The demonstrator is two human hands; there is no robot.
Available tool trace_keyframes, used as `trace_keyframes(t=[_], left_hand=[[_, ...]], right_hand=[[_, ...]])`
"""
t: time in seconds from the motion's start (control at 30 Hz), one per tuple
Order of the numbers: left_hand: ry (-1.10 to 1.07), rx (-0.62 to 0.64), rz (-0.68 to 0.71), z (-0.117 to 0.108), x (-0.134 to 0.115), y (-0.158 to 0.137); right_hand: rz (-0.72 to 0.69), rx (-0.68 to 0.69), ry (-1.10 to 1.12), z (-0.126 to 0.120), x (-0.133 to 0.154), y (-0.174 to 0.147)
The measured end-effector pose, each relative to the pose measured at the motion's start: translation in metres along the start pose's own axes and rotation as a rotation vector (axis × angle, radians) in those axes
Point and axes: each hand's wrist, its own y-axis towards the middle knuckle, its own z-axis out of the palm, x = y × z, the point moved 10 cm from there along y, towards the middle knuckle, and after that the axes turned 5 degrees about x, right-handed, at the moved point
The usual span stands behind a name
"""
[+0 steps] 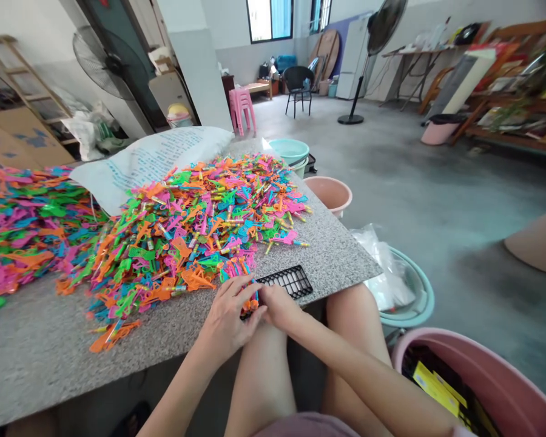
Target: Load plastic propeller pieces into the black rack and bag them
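Fingers of the left hand (227, 306) bent around a small bunch of coloured plastic pieces (252, 300), mostly orange and blue where visible, thumb on the near side, so grasping; fingers of the right hand (279, 306) curled in close against the same bunch, their tips hidden, so whether they pinch anything cannot be told; bunch sits between the two hands at the near edge of the grey speckled worktop (341, 261), above the person's lap; black grid tray (295, 282) lies flat on the worktop just beyond the right hand, its near part covered by that hand; large heap of loose pieces (204, 218) in pink, orange, green and blue spreads just beyond the left hand; one orange piece (104, 340) lies near the worktop's front edge, left of the left forearm; white printed sack (150, 155) rests behind the heap, with a second heap (22, 230) further left; off the worktop's right side, a peach basin (332, 191), and nearer, a turquoise basin (421, 303) holding clear plastic bags (386, 279); pink tub (477, 352) at lower right contains yellow items (439, 385); black chair (299, 79) and standing fan (357, 91) stand well apart across the floor.
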Motion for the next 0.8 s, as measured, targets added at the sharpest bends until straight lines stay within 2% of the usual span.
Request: trace_keyframes(t=[0.07, 0.13, 0.2, 0.23, 0.3, 0.4, 0.47, 0.53, 0.67, 0.73, 0.8], left_hand=[[0.011, -0.049, 0.031, 0.0, 0.002, -0.001], [0.017, -0.073, 0.053, 0.0, 0.003, -0.002], [0.023, -0.069, 0.067, 0.001, 0.003, -0.002], [0.027, -0.063, 0.072, 0.001, 0.002, -0.001], [0.037, -0.048, 0.074, -0.001, 0.001, 0.0], [0.022, -0.025, 0.079, -0.004, 0.0, 0.0], [0.0, 0.005, 0.076, -0.005, 0.001, -0.001], [-0.014, 0.04, 0.063, -0.003, 0.004, -0.002], [-0.021, 0.057, 0.061, 0.001, 0.006, -0.003], [-0.019, 0.043, 0.07, 0.001, 0.006, -0.004], [-0.012, 0.028, 0.075, 0.001, 0.006, -0.004]], right_hand=[[-0.076, 0.024, 0.058, -0.015, -0.011, 0.005], [-0.052, -0.097, 0.067, -0.052, -0.041, 0.009], [0.164, -0.348, -0.008, -0.101, -0.089, 0.007], [0.281, -0.416, -0.065, -0.118, -0.112, 0.005], [0.412, -0.406, -0.166, -0.132, -0.14, 0.007], [0.382, -0.301, -0.231, -0.122, -0.15, 0.011], [0.338, -0.337, -0.185, -0.114, -0.147, 0.003], [0.29, -0.373, 0.009, -0.103, -0.145, -0.009], [0.179, -0.311, 0.656, -0.068, -0.133, -0.014], [0.132, -0.284, 0.806, -0.054, -0.117, -0.005], [0.053, -0.295, 0.813, -0.047, -0.094, 0.01]])
